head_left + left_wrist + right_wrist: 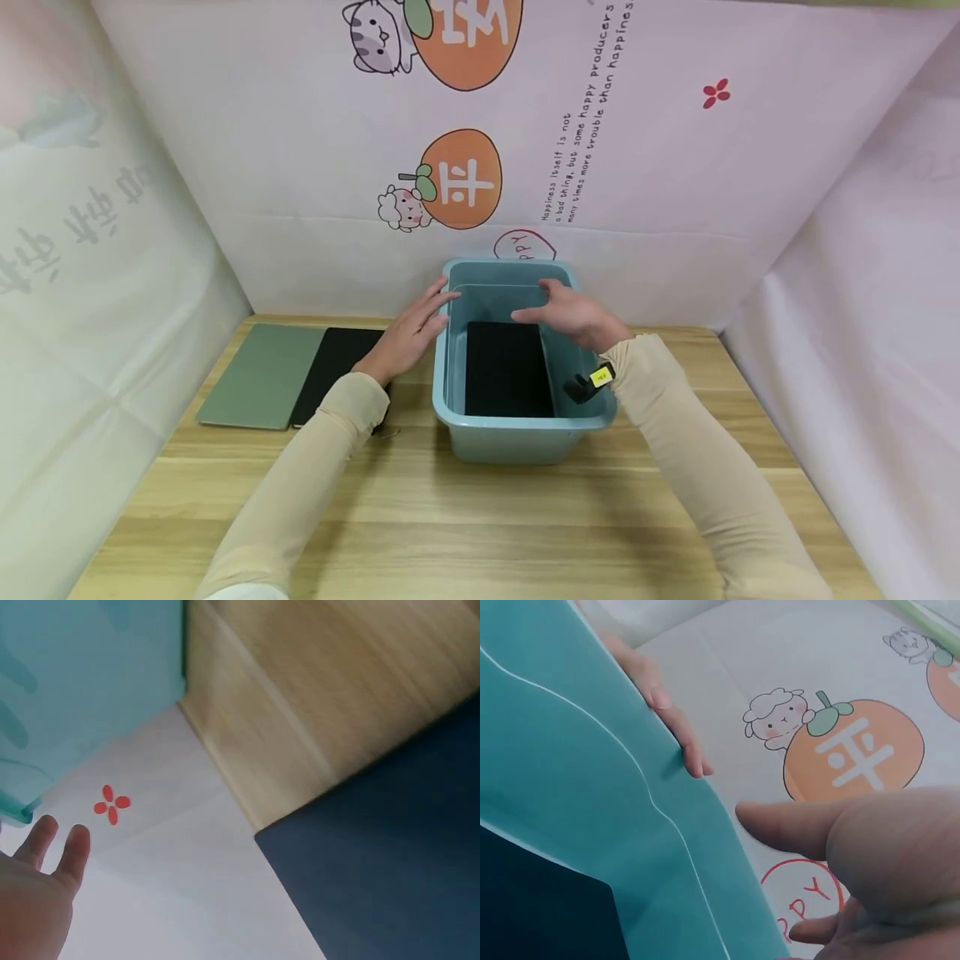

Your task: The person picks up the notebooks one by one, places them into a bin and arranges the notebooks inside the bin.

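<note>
A light blue plastic bin (pixel 498 442) stands on the wooden table, with a black notebook-like rectangle (pixel 506 367) inside at its bottom. My left hand (pixel 408 337) is at the bin's left rim, fingers extended; in the right wrist view its fingertips (pixel 695 761) reach over that rim. Above the bin's right side hovers my right hand (pixel 572 315), thumb and fingers spread apart with nothing between them. The right wrist view shows its thumb (pixel 787 823) pointing toward the bin's rim.
Left of the bin lie a grey-green notebook (pixel 262 375) and a black notebook (pixel 330 371), side by side and partly under my left forearm. A white printed sheet (pixel 645 167) hangs close behind the bin. The wooden tabletop (pixel 465 533) extends in front.
</note>
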`<state>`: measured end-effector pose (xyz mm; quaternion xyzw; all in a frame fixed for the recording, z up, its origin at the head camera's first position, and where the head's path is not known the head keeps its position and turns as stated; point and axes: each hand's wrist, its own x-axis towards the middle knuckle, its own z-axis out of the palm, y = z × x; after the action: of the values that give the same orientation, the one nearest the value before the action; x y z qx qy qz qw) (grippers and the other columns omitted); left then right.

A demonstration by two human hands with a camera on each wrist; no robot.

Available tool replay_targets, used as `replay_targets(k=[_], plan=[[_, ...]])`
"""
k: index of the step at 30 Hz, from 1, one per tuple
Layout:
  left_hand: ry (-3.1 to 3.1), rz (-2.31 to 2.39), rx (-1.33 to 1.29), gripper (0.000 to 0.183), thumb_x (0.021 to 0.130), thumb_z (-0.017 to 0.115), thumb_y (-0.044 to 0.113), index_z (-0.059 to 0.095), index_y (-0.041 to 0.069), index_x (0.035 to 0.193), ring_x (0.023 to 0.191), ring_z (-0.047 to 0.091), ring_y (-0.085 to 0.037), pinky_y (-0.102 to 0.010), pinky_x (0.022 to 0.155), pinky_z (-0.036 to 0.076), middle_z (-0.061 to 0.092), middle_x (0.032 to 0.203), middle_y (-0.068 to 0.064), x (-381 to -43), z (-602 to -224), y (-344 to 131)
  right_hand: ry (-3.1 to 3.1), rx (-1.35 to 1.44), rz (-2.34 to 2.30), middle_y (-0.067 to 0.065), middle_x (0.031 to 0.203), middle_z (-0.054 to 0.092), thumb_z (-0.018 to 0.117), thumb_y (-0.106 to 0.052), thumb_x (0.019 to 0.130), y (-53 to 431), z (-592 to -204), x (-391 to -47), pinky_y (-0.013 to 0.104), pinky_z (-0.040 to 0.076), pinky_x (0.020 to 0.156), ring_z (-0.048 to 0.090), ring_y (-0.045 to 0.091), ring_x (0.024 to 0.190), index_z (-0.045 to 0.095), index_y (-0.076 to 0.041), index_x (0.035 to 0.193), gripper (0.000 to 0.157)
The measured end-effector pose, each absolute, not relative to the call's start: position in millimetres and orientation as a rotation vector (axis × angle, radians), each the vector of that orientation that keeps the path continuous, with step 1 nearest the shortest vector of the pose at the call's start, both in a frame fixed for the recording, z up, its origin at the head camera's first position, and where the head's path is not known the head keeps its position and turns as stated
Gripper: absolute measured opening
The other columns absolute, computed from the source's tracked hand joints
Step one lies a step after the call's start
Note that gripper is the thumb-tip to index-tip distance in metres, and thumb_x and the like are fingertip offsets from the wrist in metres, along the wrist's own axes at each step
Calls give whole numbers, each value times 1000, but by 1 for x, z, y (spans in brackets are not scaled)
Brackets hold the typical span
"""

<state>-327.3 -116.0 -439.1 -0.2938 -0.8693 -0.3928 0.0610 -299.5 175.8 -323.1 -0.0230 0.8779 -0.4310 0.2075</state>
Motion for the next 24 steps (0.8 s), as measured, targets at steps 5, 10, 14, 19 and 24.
replay_targets(k=[5, 10, 14, 19, 24], plan=[[-2675, -1087, -889, 48, 111, 34, 41, 32, 39, 159, 161, 13, -22, -58, 127, 18, 11, 173, 9, -326, -433, -117, 2496, -136, -1139, 14, 173, -1, 68, -45, 96, 175, -317, -296, 62, 19, 126, 10, 37, 158, 2, -13, 165, 101], [-2683, -974, -904, 53, 110, 29, 49, 32, 33, 160, 160, 16, -31, -58, 128, 16, 14, 173, 7, -325, -429, -119, 2598, -213, -993, 11, 172, -16, 61, -53, 98, 176, -312, -293, 62, 16, 127, -4, 37, 160, 2, -15, 166, 98], [-2697, -921, -889, 54, 110, 29, 51, 34, 32, 160, 160, 14, -32, -56, 129, 14, 15, 173, 7, -324, -426, -119, 2668, -258, -888, 10, 171, -21, 59, -57, 97, 179, -310, -289, 64, 11, 126, -13, 36, 160, 0, -15, 166, 99], [-2715, -862, -866, 54, 110, 28, 51, 32, 33, 160, 160, 13, -35, -55, 129, 13, 14, 173, 7, -322, -424, -118, 2716, -290, -780, 10, 171, -24, 56, -59, 97, 188, -307, -285, 69, 5, 125, -20, 38, 158, -1, -15, 166, 99], [-2730, -819, -859, 55, 110, 26, 52, 29, 35, 161, 160, 12, -36, -55, 129, 12, 13, 173, 6, -320, -422, -118, 2735, -297, -693, 11, 171, -24, 55, -65, 95, 201, -310, -285, 70, 2, 124, -21, 40, 158, -2, -16, 166, 103]])
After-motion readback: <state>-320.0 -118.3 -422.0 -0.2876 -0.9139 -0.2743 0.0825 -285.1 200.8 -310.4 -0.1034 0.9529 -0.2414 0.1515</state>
